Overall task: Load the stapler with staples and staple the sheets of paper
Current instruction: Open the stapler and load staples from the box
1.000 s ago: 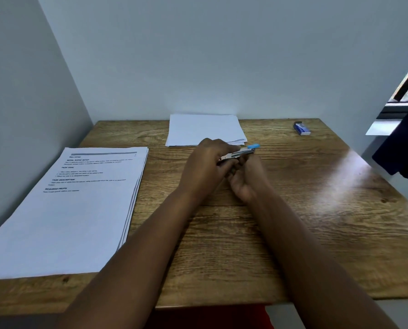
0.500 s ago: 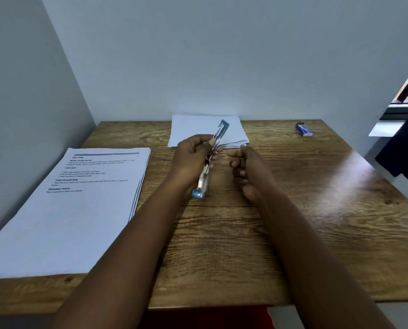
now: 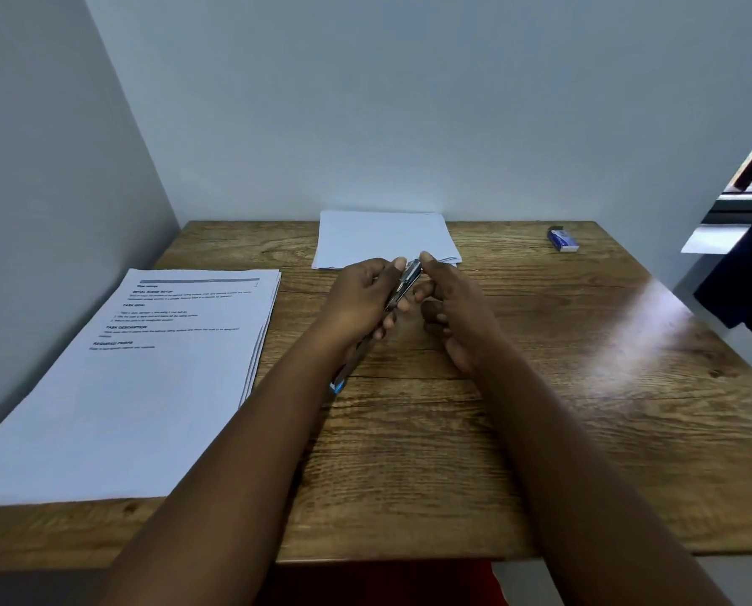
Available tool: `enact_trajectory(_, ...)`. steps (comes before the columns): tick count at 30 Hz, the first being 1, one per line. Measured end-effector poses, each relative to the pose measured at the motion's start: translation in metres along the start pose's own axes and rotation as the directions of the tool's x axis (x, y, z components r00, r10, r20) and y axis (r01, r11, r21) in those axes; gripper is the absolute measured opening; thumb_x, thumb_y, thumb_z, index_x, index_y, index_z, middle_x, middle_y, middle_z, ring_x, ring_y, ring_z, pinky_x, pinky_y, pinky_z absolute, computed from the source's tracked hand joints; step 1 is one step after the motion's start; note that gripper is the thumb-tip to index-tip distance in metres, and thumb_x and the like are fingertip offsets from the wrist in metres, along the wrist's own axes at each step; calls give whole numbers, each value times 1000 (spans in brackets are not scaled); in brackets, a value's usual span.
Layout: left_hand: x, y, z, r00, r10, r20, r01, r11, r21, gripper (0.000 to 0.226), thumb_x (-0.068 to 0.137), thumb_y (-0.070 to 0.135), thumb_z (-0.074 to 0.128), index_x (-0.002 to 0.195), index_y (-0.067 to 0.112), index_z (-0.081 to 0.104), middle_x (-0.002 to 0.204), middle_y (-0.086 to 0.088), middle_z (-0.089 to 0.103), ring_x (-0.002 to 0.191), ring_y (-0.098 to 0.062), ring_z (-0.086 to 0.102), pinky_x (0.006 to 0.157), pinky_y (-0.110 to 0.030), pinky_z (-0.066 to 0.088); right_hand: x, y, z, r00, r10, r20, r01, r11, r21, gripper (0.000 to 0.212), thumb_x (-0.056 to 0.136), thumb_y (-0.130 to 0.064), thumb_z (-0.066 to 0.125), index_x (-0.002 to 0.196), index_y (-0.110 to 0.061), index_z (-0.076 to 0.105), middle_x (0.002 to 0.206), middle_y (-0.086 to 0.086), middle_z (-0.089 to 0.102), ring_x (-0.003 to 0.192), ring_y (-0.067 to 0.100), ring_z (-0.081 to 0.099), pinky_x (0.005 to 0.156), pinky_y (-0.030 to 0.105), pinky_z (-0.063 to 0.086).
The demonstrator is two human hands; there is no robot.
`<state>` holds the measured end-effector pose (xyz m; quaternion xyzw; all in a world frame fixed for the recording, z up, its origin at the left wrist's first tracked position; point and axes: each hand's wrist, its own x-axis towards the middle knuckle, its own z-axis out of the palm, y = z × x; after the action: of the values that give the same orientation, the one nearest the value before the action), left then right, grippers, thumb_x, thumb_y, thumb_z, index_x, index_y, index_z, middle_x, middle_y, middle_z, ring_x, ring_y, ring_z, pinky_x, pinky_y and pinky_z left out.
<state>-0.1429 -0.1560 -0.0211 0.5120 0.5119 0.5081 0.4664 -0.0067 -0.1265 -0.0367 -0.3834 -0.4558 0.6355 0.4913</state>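
Note:
A slim metal stapler (image 3: 405, 282) with a blue end (image 3: 337, 387) is swung open and held above the middle of the wooden table (image 3: 540, 387). My left hand (image 3: 359, 299) grips its upper half, and the lower arm hangs down below my wrist. My right hand (image 3: 453, 308) has its fingers curled, with the thumb tip touching the stapler's top end. A small blue staple box (image 3: 563, 239) lies at the far right. A printed stack of sheets (image 3: 146, 378) lies at the left, and a blank white stack (image 3: 383, 238) at the far edge.
Grey walls close the table in at the left and behind. A window and a dark cloth (image 3: 741, 282) are at the right. The table's front edge runs below my forearms.
The stapler was swung open from a closed state between both hands. My left hand now holds it nearly as half a second ago, and my right thumb has come up to its top end.

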Motion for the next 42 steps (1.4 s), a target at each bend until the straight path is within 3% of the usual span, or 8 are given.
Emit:
enact_trajectory(5, -1, -2, 0, 998, 36, -48, -29, 991, 129, 36, 102, 39, 52, 80, 12, 63, 62, -6, 68, 33, -9, 45, 35, -15, 30, -2, 1, 2, 999, -36, 35, 38, 997, -60, 20, 93, -32, 66, 91, -15, 56, 67, 2, 54, 38, 5, 29, 35, 17, 23)
enact_trajectory(8, -1, 0, 2, 998, -2, -69, 10, 994, 113, 37, 103, 39, 48, 93, 8, 67, 68, -10, 71, 36, -11, 48, 35, -16, 31, -1, 0, 2, 999, -27, 22, 29, 998, -58, 17, 97, -27, 60, 96, -10, 58, 66, 3, 53, 38, 3, 29, 35, 17, 22)
enact_trajectory(17, -4, 10, -2, 984, -146, 105, 150, 988, -24, 21, 97, 11, 54, 112, 4, 67, 81, -8, 76, 50, -12, 60, 41, -16, 40, 1, 0, 0, 998, -34, -61, 33, 999, -20, 32, 101, -37, 53, 76, -18, 61, 50, -9, 56, 35, -1, 38, 34, 15, 23)
enact_trajectory(22, -3, 8, -4, 981, -149, 120, 145, 989, 40, 24, 96, 21, 61, 113, 5, 66, 82, -5, 77, 51, -11, 62, 42, -17, 41, 2, -1, -4, 992, -51, -116, 43, 996, -72, 29, 98, -30, 57, 73, -16, 62, 53, -2, 50, 39, 5, 30, 35, 17, 23)
enact_trajectory(25, -3, 5, -3, 989, -93, 116, 76, 987, 145, 27, 82, 17, 79, 105, 9, 67, 81, -3, 74, 57, -14, 66, 45, -21, 47, 4, -2, -6, 973, -86, -212, 54, 987, -152, 19, 95, -20, 59, 78, -11, 59, 58, 4, 47, 41, 7, 30, 38, 20, 24)
enact_trajectory(31, -3, 2, -6, 977, 29, 212, -96, 945, 313, 15, 75, 10, 82, 86, 11, 71, 69, -3, 75, 65, -12, 73, 58, -22, 54, 3, -10, -15, 898, -176, -403, 59, 957, -285, 19, 93, -17, 60, 93, 0, 68, 71, 4, 53, 63, 14, 42, 53, 27, 33)
enact_trajectory(35, -6, 6, -6, 937, -11, 349, -184, 834, 520, 17, 69, 20, 86, 82, 22, 75, 69, 8, 74, 62, -1, 67, 61, -22, 48, 3, -17, -26, 869, -166, -465, 38, 961, -272, 16, 95, -16, 56, 84, -11, 67, 73, -1, 56, 58, 9, 41, 52, 25, 34)
enact_trajectory(42, -11, 4, 5, 890, -56, 453, -264, 746, 611, 18, 68, 21, 89, 80, 24, 75, 70, 8, 75, 63, 0, 68, 56, -9, 45, 4, -21, -33, 859, -138, -493, 39, 978, -207, 21, 95, -15, 59, 74, -16, 61, 68, -4, 55, 56, 4, 43, 51, 21, 33)
